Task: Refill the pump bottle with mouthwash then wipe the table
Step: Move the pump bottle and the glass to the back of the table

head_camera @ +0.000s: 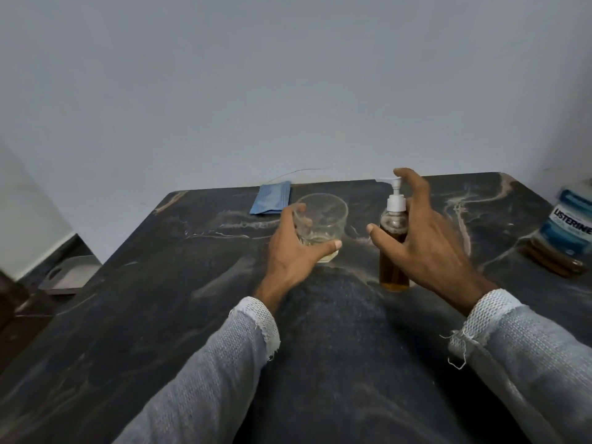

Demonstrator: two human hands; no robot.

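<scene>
We see the left hand (293, 251) gripping a clear glass (322, 225) with pale liquid at the bottom, standing on the dark marble table (160, 315). Right hand (426, 241) spread, fingers loose, around the upright amber-filled pump bottle (393, 251); contact unclear. Listerine mouthwash bottle (567, 232) at the far right edge, blue cloth (270, 198) at the back.

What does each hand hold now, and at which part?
The left hand grips the glass around its lower side. The right hand is open beside the pump bottle, holding nothing.
</scene>
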